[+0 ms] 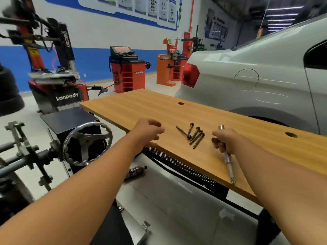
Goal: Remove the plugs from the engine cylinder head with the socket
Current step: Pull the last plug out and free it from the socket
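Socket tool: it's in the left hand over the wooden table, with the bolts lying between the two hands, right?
Not quite. The head view shows the socket tool gripped in the right hand, not the left. The left hand holds nothing, its fingers loosely spread. The rest stands: both hands are over the wooden table with the bolts between them.

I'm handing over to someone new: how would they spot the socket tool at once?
Find the wooden table beside the white car. Near its front edge the right hand grips a slim silver socket tool. Unlike the dark bolts lying loose to its left, it is bright and held.
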The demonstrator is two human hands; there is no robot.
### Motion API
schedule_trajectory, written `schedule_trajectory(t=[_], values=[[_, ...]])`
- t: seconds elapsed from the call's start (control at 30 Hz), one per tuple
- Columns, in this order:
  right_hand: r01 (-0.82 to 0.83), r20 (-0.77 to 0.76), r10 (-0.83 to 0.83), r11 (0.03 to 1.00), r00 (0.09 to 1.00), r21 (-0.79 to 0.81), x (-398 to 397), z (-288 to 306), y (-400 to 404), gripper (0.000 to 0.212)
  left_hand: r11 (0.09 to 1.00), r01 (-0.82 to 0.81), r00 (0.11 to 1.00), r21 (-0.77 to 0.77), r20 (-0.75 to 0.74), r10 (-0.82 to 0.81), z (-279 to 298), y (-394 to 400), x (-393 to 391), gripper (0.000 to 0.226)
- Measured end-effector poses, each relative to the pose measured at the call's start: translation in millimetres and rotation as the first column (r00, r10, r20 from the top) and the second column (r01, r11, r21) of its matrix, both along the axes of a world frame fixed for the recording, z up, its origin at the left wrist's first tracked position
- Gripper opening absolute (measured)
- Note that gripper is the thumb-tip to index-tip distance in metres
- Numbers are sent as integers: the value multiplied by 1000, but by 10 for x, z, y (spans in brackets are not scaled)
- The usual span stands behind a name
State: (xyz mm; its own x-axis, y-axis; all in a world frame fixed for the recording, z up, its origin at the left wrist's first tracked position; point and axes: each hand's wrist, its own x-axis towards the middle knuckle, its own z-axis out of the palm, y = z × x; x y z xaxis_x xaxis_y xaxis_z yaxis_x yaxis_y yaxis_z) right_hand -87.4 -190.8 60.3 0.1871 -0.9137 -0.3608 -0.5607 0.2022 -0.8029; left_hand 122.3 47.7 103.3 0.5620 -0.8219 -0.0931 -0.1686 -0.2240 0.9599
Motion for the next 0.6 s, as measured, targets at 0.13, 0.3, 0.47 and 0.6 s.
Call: schedule_trajectory(t=[0.13,0.3,0.47,0.6], values=[[-19,-83,28,994,996,109,-8,-163,-16,21,995,-97,995,37,9,97,-8,284,271,25],[-4,-45,12,984,999,178,58,-106,39,18,987,-157,984,31,95,154,3,584,510,21],[62,-27,-57,977,998,205,128,-63,90,26,975,-222,966,30,139,216,-42,818,696,19],[113,-77,-102,982,992,150,160,72,143,23,971,-235,955,39,197,224,-83,989,813,14]])
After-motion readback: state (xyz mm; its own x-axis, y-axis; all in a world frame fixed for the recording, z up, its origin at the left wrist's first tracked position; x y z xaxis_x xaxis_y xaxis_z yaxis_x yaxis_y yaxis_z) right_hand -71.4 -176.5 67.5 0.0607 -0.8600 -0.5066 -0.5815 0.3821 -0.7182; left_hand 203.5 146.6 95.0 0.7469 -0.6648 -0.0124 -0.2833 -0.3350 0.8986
